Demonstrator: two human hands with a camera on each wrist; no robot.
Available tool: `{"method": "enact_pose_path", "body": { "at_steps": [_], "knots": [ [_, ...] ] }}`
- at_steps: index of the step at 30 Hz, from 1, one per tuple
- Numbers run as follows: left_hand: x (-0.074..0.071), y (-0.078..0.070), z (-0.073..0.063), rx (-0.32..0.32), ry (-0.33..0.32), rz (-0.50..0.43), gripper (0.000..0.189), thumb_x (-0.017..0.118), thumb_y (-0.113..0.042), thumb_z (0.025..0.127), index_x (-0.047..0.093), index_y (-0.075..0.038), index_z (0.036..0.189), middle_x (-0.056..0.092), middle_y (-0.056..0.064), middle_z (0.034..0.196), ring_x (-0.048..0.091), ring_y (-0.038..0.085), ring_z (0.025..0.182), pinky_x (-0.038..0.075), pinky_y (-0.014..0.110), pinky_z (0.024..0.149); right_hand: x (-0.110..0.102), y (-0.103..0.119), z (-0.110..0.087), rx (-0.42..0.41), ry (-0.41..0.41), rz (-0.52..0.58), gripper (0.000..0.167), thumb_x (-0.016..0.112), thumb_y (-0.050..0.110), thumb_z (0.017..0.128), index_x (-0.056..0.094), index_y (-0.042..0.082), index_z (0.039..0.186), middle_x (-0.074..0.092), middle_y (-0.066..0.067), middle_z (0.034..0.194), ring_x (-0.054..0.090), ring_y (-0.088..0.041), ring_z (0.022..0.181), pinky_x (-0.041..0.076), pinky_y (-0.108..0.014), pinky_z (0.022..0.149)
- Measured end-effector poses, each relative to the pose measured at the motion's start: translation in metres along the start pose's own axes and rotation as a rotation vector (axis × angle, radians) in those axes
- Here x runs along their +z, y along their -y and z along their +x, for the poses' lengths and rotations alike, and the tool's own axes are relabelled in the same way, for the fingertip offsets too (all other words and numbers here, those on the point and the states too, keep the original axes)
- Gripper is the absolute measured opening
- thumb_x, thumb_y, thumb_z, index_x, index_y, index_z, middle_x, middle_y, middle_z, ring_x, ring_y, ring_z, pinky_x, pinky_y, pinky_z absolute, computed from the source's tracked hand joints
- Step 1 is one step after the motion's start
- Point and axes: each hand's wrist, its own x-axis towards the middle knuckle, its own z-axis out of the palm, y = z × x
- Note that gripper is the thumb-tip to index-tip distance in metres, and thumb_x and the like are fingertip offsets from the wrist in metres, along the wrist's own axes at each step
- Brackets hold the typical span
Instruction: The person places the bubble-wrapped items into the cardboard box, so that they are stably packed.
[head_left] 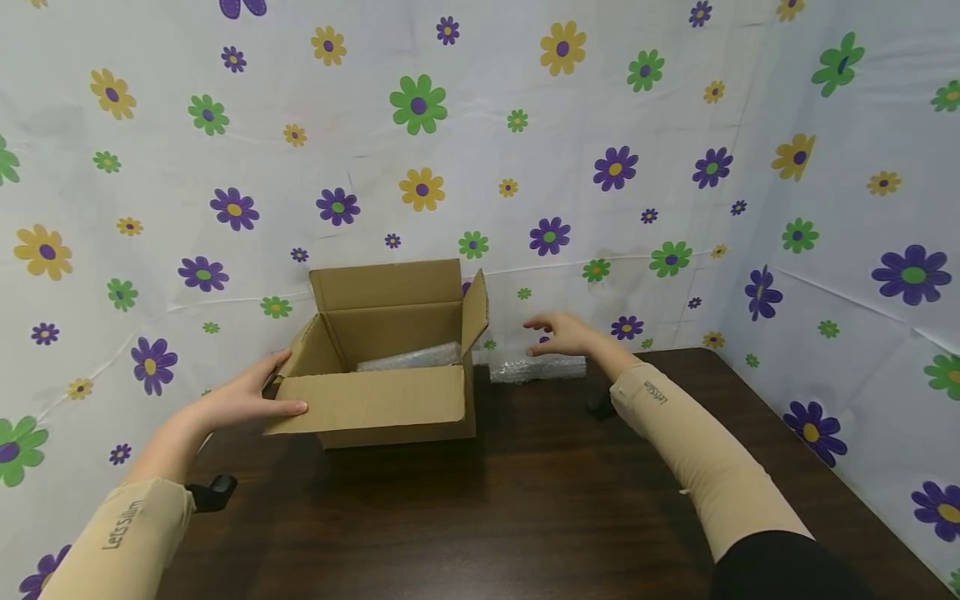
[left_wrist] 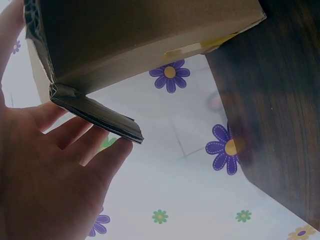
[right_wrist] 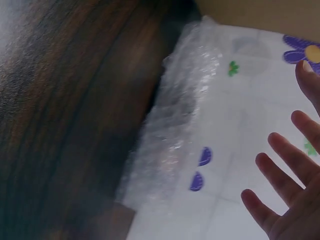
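An open cardboard box (head_left: 375,402) stands at the back of the table, its flaps spread outward. Inside lies a bubble-wrapped bundle (head_left: 414,358), partly hidden by the front flap. My left hand (head_left: 242,402) holds the box's left front corner, thumb over the front flap and fingers at the left flap (left_wrist: 102,116). Right of the box, a second bubble-wrapped bundle (head_left: 538,370) lies along the table's back edge; what it wraps cannot be made out. Just above this bundle hovers my right hand (head_left: 564,335), fingers spread apart and touching nothing in the right wrist view.
The dark wooden table (head_left: 480,517) extends in front of the box and to its right. Directly behind it hangs a white flower-printed sheet (head_left: 480,158), which also runs along the right side. Yellow tape (left_wrist: 220,41) shows on the box's side.
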Motion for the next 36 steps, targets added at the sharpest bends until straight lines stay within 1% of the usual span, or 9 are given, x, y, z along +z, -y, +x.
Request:
{"method": "enact_pose_path", "body": {
  "at_steps": [5, 10, 14, 19, 26, 28, 31, 34, 36],
  "knots": [
    [-0.001, -0.002, -0.002, -0.004, 0.004, -0.005, 0.103, 0.074, -0.032, 0.085, 0.006, 0.008, 0.151, 0.011, 0.038, 0.151, 0.013, 0.057, 0.136, 0.020, 0.070, 0.103, 0.010, -0.012, 0.002, 0.034, -0.009, -0.013, 0.066, 0.074, 0.032, 0.085, 0.051, 0.000, 0.138, 0.051, -0.022, 0.139, 0.046, -0.043, 0.127, 0.040, -0.054, 0.102],
    [-0.001, -0.003, -0.002, 0.000, 0.008, -0.010, 0.103, 0.075, -0.030, 0.084, 0.006, 0.009, 0.151, 0.010, 0.038, 0.151, 0.013, 0.057, 0.136, 0.020, 0.070, 0.103, 0.020, -0.020, 0.004, 0.077, -0.014, 0.003, 0.068, 0.075, 0.029, 0.083, 0.050, -0.001, 0.139, 0.049, -0.021, 0.141, 0.045, -0.041, 0.128, 0.038, -0.054, 0.103],
    [-0.001, -0.002, -0.002, 0.000, 0.003, -0.013, 0.103, 0.075, -0.029, 0.084, 0.006, 0.009, 0.151, 0.010, 0.038, 0.151, 0.012, 0.057, 0.136, 0.019, 0.070, 0.103, 0.028, -0.020, 0.009, 0.128, -0.017, 0.017, 0.070, 0.078, 0.029, 0.081, 0.050, 0.001, 0.139, 0.048, -0.020, 0.142, 0.044, -0.040, 0.129, 0.036, -0.053, 0.105],
    [-0.001, -0.001, 0.000, 0.016, -0.002, -0.031, 0.103, 0.075, -0.027, 0.084, 0.007, 0.010, 0.150, 0.011, 0.038, 0.151, 0.013, 0.056, 0.137, 0.020, 0.069, 0.104, 0.034, -0.020, 0.014, 0.200, 0.000, -0.012, 0.078, 0.081, 0.032, 0.079, 0.047, 0.004, 0.143, 0.047, -0.019, 0.143, 0.044, -0.039, 0.129, 0.037, -0.052, 0.105],
    [-0.001, 0.001, 0.001, 0.021, -0.001, -0.041, 0.102, 0.075, -0.027, 0.084, 0.006, 0.010, 0.151, 0.011, 0.037, 0.152, 0.013, 0.056, 0.137, 0.020, 0.069, 0.104, 0.042, -0.023, 0.020, 0.257, 0.015, -0.023, 0.080, 0.081, 0.035, 0.078, 0.046, 0.007, 0.144, 0.046, -0.017, 0.144, 0.044, -0.037, 0.129, 0.037, -0.052, 0.104],
    [-0.001, 0.000, 0.001, 0.024, 0.000, -0.047, 0.103, 0.075, -0.028, 0.085, 0.006, 0.009, 0.151, 0.010, 0.036, 0.153, 0.012, 0.055, 0.138, 0.020, 0.069, 0.104, 0.043, -0.024, 0.021, 0.274, 0.021, -0.029, 0.080, 0.080, 0.036, 0.079, 0.045, 0.008, 0.145, 0.046, -0.017, 0.144, 0.044, -0.037, 0.130, 0.035, -0.055, 0.105],
    [-0.001, 0.000, 0.003, 0.032, 0.001, -0.046, 0.102, 0.075, -0.029, 0.085, 0.006, 0.009, 0.151, 0.010, 0.035, 0.153, 0.011, 0.054, 0.138, 0.020, 0.068, 0.105, 0.043, -0.024, 0.021, 0.291, 0.023, -0.042, 0.080, 0.079, 0.037, 0.080, 0.043, 0.009, 0.146, 0.046, -0.017, 0.145, 0.043, -0.038, 0.130, 0.030, -0.062, 0.104],
    [-0.001, 0.001, 0.002, 0.040, -0.002, -0.043, 0.103, 0.075, -0.028, 0.085, 0.006, 0.010, 0.150, 0.011, 0.037, 0.152, 0.012, 0.055, 0.138, 0.019, 0.069, 0.104, 0.044, -0.023, 0.021, 0.286, 0.019, -0.055, 0.081, 0.078, 0.037, 0.080, 0.043, 0.007, 0.146, 0.045, -0.019, 0.145, 0.042, -0.040, 0.130, 0.026, -0.069, 0.102],
    [-0.001, 0.002, 0.001, 0.034, -0.005, -0.037, 0.103, 0.075, -0.029, 0.084, 0.007, 0.010, 0.150, 0.011, 0.036, 0.152, 0.012, 0.055, 0.137, 0.019, 0.069, 0.104, 0.044, -0.023, 0.022, 0.286, 0.024, -0.064, 0.082, 0.079, 0.038, 0.079, 0.043, 0.007, 0.146, 0.045, -0.019, 0.145, 0.041, -0.040, 0.131, 0.024, -0.070, 0.102]
  ]
}}
